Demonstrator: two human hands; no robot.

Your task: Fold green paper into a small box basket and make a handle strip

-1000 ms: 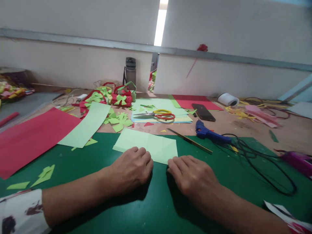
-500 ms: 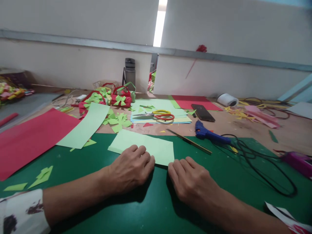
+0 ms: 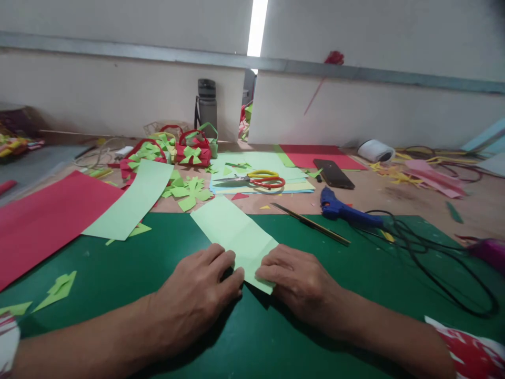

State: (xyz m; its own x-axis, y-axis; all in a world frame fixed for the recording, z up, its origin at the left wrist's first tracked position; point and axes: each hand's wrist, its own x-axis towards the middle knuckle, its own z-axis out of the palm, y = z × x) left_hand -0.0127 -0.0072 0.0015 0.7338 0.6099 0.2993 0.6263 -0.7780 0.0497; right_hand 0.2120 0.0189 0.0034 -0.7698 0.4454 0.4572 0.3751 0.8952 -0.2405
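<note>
Now the green paper (image 3: 236,226) has turned — right hand (image 3: 305,284) gripping (near end).

No text, label, brand, number or sign could be read on anything in view.
</note>
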